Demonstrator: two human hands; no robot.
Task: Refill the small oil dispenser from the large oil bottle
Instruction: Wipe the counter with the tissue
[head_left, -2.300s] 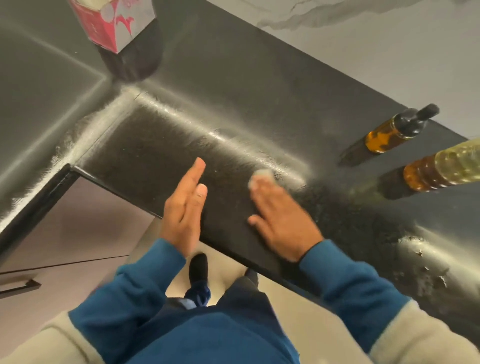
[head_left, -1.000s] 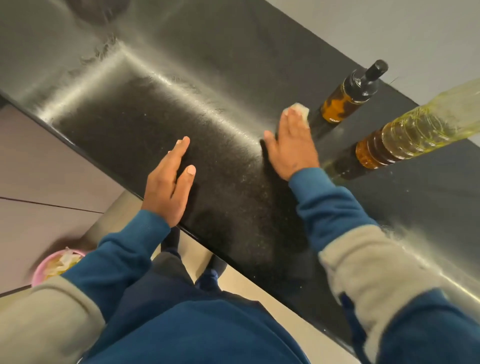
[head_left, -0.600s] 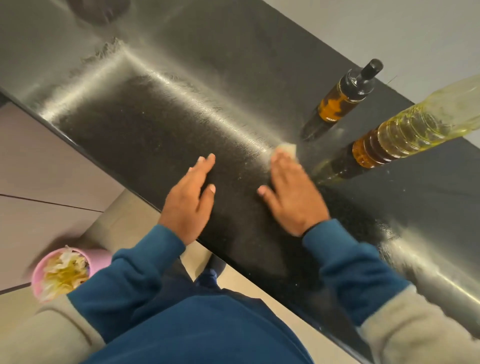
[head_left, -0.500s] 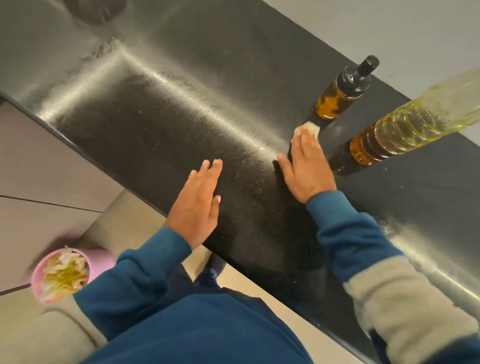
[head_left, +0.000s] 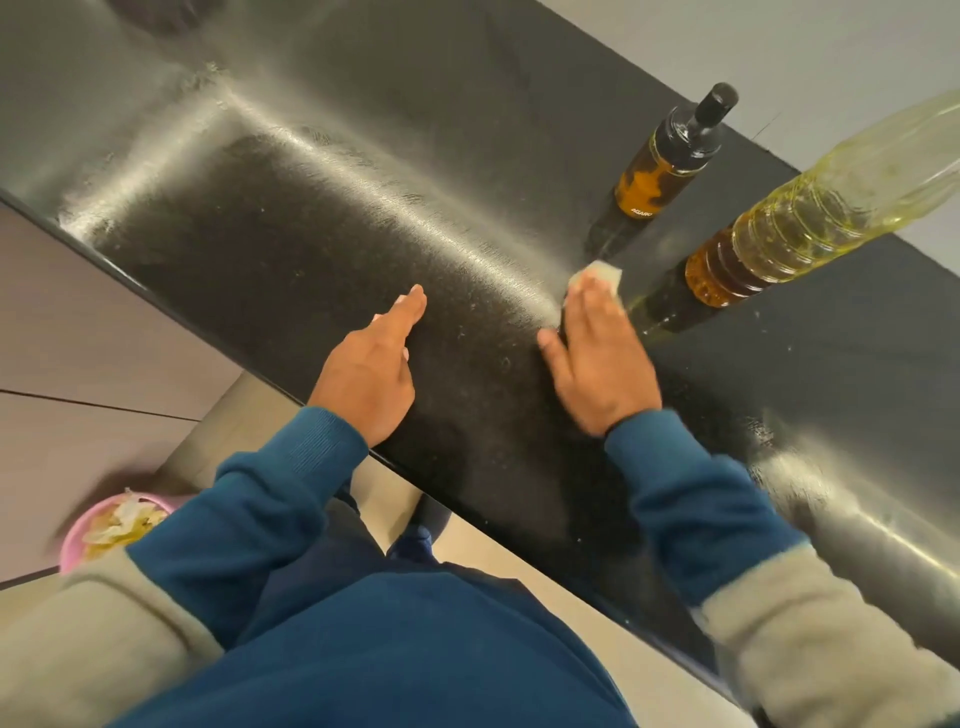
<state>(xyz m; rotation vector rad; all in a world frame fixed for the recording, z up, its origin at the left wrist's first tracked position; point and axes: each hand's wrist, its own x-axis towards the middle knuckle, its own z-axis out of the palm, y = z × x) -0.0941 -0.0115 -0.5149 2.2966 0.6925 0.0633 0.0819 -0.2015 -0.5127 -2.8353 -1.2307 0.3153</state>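
Observation:
The small oil dispenser (head_left: 662, 169), amber glass with a black pump top, stands upright at the back of the black counter (head_left: 322, 249). To its right stands the large clear oil bottle (head_left: 810, 223), holding yellow oil. My right hand (head_left: 597, 353) lies flat with straight fingers, pressing a small white tissue (head_left: 597, 274) onto the counter just in front of the two bottles. My left hand (head_left: 371, 371) rests edge-on at the counter's front, fingers straight, holding nothing.
A pink bin (head_left: 111, 530) with crumpled scraps sits on the floor at lower left. Cabinet fronts (head_left: 78, 338) run under the counter on the left. A pale wall (head_left: 779, 62) rises behind the bottles.
My right hand has been sliding the tissue back and forth over the counter; since half a second ago it has pulled back toward me, away from the dispenser. My left hand has barely moved.

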